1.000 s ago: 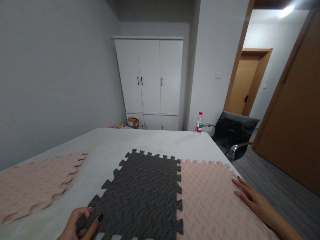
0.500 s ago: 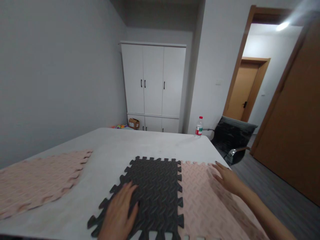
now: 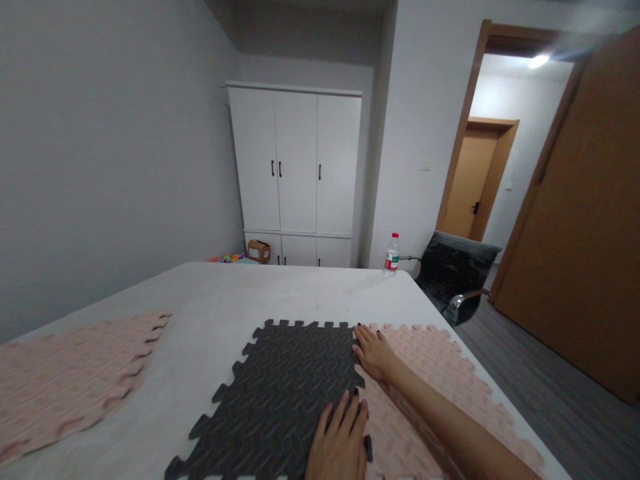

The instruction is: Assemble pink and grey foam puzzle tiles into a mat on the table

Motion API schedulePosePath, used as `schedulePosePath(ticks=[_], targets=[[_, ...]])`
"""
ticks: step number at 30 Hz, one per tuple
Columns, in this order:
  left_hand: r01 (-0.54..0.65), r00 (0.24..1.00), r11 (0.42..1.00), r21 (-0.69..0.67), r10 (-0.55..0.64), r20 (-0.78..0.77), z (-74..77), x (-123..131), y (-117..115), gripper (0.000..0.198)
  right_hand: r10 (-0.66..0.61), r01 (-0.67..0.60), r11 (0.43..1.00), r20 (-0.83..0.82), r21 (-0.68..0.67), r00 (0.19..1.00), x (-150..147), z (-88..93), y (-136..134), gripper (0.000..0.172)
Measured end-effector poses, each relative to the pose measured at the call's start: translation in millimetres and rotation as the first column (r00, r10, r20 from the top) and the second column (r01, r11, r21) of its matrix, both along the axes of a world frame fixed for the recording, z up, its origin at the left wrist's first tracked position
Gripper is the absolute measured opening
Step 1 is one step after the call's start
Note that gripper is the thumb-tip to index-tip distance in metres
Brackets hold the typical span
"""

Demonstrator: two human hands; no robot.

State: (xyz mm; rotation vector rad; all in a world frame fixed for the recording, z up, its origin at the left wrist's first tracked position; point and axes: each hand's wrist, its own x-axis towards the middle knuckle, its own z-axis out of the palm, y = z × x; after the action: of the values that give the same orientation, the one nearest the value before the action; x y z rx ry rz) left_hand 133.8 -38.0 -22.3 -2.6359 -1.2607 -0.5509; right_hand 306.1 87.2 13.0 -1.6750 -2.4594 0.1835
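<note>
A white table [image 3: 225,287] is in front of you. At its far right corner stands a bottle [image 3: 393,255] with a red cap, well apart from your hands. A black chair [image 3: 457,270] is just past the table's right side, and a big brown door [image 3: 585,233] is behind it. At the back you see a tall white cupboard [image 3: 297,160], with a small brown box [image 3: 259,251] low down in front of it. On the table's left side lies a loose pink mat [image 3: 75,380], away from both hands.

The dark mat [image 3: 280,387] lies flat in front of you, and the other pink mat [image 3: 440,360] lies right beside it, on its right. Your right hand [image 3: 373,350] is palm down at the far end of the line where they meet, its fingers a bit apart. Your right arm goes across the pink mat and hides some of it. Your left hand [image 3: 340,437] is nearer to you on that same line, flat, fingers long and a little apart, covering part of the join. Neither hand is pinching anything.
</note>
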Motion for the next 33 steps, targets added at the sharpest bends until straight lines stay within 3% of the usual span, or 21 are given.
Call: schedulePosePath(ticks=[8,16,20,24,26,28,31,33], targets=[[-0.038,0.995,0.978,0.207,0.019,0.096,-10.9,10,-3,0.044,0.047,-0.047,0.998,-0.003,-0.030,0.999,-6,3.9,-25,0.063],[-0.029,0.985,0.939,0.343,-0.031,0.171,-8.1,5,-7,0.035,0.185,-0.196,0.954,-0.069,-0.228,0.980,18,17.5,-32,0.084],[-0.006,0.989,0.959,0.284,-0.036,0.143,1.7,4,-12,0.034,0.207,-0.214,0.951,-0.054,-0.223,0.977,19,18.7,-33,0.086],[0.060,0.995,0.997,0.040,-0.063,0.074,22.4,-1,-23,0.043,0.167,-0.169,0.978,-0.028,-0.121,0.986,11,17.7,-46,0.078],[0.126,0.989,0.985,-0.116,-0.116,0.088,37.7,-15,-28,0.051,0.148,-0.149,0.985,-0.020,-0.089,0.989,10,17.7,-52,0.076],[0.108,0.984,0.974,-0.198,-0.077,0.159,54.0,-41,-29,0.053,0.150,-0.151,0.984,-0.024,-0.089,0.988,11,17.5,-54,0.076],[-0.164,0.938,0.964,-0.211,0.218,0.268,74.6,-110,-21,0.039,0.161,-0.164,0.981,-0.034,-0.107,0.986,14,15.4,-54,0.076],[-0.428,0.820,0.878,-0.213,0.476,0.317,81.9,-173,-12,0.034,0.151,-0.155,0.982,-0.040,-0.106,0.988,16,12.9,-53,0.076]])
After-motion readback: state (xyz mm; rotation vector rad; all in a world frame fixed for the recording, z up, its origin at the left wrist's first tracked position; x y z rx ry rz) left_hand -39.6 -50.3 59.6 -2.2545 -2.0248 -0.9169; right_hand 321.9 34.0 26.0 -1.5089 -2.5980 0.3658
